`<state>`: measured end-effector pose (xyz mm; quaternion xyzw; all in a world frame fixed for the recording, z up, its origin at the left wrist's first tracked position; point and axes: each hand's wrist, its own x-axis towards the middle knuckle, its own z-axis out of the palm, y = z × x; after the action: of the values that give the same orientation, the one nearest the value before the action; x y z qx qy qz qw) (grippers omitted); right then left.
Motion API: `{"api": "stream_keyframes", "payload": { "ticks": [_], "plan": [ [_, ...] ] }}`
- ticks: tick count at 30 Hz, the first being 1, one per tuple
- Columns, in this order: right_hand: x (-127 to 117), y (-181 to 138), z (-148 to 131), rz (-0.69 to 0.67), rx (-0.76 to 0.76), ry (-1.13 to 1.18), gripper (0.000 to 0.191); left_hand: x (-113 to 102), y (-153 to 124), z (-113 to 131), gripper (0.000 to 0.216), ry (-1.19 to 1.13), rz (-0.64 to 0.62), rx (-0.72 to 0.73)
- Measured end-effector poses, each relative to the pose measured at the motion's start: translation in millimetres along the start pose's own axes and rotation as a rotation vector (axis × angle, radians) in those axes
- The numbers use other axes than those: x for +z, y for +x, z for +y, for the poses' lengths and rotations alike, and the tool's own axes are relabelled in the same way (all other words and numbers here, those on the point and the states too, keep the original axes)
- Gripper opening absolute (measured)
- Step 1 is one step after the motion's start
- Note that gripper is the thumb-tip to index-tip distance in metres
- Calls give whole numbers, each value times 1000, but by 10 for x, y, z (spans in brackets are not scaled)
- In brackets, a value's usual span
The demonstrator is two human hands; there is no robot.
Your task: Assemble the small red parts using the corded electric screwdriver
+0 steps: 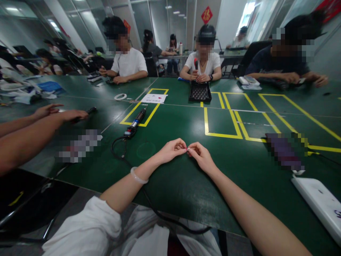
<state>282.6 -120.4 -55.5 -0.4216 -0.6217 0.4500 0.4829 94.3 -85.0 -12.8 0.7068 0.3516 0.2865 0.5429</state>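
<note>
My left hand (pixel 170 150) and my right hand (pixel 201 154) meet over the green table (pixel 186 188), fingertips pinched together on a tiny part (pixel 187 149) that is too small to name. A pale bangle (pixel 137 176) sits on my left wrist. An electric screwdriver (pixel 135 123) with a black cable lies on the table to the left of my hands, beyond reach of the fingers.
Yellow tape boxes (pixel 221 121) mark the table. A black tray (pixel 200 91) stands before the person opposite. A white paper (pixel 154 98) and a tape roll (pixel 120 96) lie far left. A neighbour's arms (pixel 32 124) reach in at left. A white device (pixel 319 202) lies right.
</note>
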Motion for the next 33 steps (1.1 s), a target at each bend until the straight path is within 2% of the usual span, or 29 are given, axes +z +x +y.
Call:
{"api": "stream_keyframes", "payload": {
  "ticks": [10,13,19,25,33],
  "plan": [
    [1,-17,-74,28,-125,-160,16,-15,1,-23,23,58,15,1],
    [-2,-16,-80,43,-128,-192,21,-14,-11,-4,22,84,18,23],
    [-13,-17,-104,47,-138,-241,13,-18,-19,15,25,114,5,9],
    [-12,-20,-130,46,-176,-275,12,-45,-18,4,19,288,-15,-36],
    [-8,-46,-148,2,-215,-383,12,-39,-17,-11,16,207,-31,-78]
  ]
}}
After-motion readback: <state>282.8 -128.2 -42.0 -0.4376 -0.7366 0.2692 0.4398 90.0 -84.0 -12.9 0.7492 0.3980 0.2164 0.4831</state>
